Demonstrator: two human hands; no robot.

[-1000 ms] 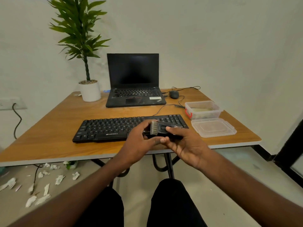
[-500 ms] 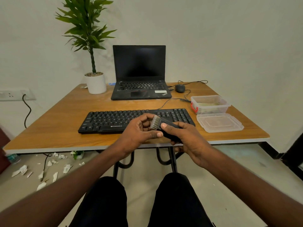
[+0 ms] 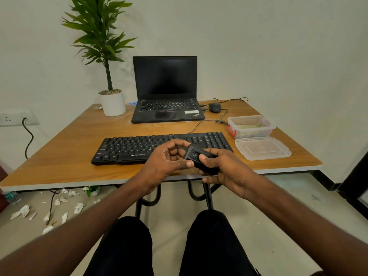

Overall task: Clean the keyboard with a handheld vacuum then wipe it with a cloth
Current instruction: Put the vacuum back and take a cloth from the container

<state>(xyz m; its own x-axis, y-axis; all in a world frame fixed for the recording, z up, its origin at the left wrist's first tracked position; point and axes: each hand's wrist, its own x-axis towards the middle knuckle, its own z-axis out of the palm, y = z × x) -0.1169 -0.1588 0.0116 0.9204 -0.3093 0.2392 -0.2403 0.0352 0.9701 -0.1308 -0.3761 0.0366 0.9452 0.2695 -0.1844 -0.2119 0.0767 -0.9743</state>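
Small black handheld vacuum (image 3: 199,157) is held in front of the person, above the near edge of the wooden surface (image 3: 65,154), just over the front right part of the black full-size keyboard (image 3: 139,149). Right hand (image 3: 225,170) has its grip wrapped round the vacuum body from the right/underneath, thumb lying on top by the dark oval button. Left hand (image 3: 167,162) is curled at the vacuum's left end, w/ thumb tip touching the lower left corner & fingers bent round the nozzle end; can't see the brush head, it's hidden behind those fingers. So both grips are closed on the vacuum, not on the keyboard.

Keyboard lies flat, roughly parallel to the near edge of the surface, cable running back from its top edge. Behind it sits an open black laptop (image 3: 166,90), screen dark. Left of the laptop: white round pot w/ a tall green leafy plant (image 3: 111,100). Right of the laptop: dark corded mouse (image 3: 215,107). Right of the keyboard: clear plastic box w/ red clip (image 3: 251,126), something pale inside, can't tell what. Its clear plastic lid (image 3: 262,148) lies flat just in front of the box, apart from the keyboard.

Under the surface, left side, crumpled white paper scraps (image 3: 59,208) are scattered on the floor.
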